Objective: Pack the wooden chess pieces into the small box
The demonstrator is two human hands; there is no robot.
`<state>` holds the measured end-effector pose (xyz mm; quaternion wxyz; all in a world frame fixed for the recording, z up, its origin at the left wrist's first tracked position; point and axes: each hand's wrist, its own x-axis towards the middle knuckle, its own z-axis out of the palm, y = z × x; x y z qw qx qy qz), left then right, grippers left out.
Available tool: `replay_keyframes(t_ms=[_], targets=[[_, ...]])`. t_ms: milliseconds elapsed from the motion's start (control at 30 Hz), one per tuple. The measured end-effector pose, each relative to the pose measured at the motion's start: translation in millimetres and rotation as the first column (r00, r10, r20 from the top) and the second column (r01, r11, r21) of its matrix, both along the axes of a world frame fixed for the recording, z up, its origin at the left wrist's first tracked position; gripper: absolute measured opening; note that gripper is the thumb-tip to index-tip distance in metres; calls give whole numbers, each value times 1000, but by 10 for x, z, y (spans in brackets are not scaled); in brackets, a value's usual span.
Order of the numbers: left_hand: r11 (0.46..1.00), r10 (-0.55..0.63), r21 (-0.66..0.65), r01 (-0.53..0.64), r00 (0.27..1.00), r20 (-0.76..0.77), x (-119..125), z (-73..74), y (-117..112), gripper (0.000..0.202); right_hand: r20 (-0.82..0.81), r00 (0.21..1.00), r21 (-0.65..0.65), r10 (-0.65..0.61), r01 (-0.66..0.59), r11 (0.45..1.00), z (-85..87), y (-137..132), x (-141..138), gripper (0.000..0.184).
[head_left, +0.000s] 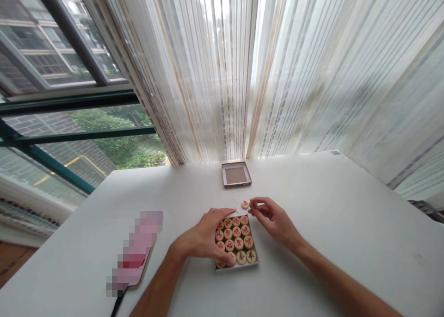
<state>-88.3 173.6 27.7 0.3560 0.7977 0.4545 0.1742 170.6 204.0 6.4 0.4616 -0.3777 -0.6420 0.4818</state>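
A shallow square box [237, 266] on the white table holds rows of round wooden Chinese chess pieces [237, 232], most with red characters and two in the near row with black ones. My left hand [204, 236] spans the box's left side, its fingers wrapped from the far edge to the thumb at the near row. Just beyond the box's far right corner, my right hand [275, 217] pinches a single chess piece [253, 205] between thumb and fingertips. Beside it another chess piece [245, 204] with a red character lies on the table.
Toward the table's far edge lies an open box lid [236, 174], inner side up. A pixelated pink object [137, 252] with a dark strap rests at the left on the white table [329, 206]. Sheer striped curtains [229, 76] hang behind, with a window at the left.
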Motion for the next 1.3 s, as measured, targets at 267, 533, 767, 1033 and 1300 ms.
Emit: replay_keyframes(t_ms=[267, 533, 767, 1033, 1300], targets=[[997, -76, -25, 75, 996, -48, -56, 45, -8, 107, 14, 998, 37, -67, 66, 997, -97, 58, 21, 26], [997, -58, 37, 62, 992, -109, 20, 82, -33, 102, 82, 987, 104, -138, 129, 986, -57, 70, 58, 18], [998, -52, 35, 55, 996, -68, 7, 77, -22, 100, -170, 985, -149, -12, -14, 989, -3, 76, 41, 33], [978, 102, 181, -105, 994, 31, 128, 44, -1, 73, -209, 978, -216, -21, -25, 976, 70, 24, 26, 40], [926, 141, 300, -231, 946, 293, 385, -10, -21, 39, -229, 961, -175, 154, -196, 965, 62, -140, -98, 31]])
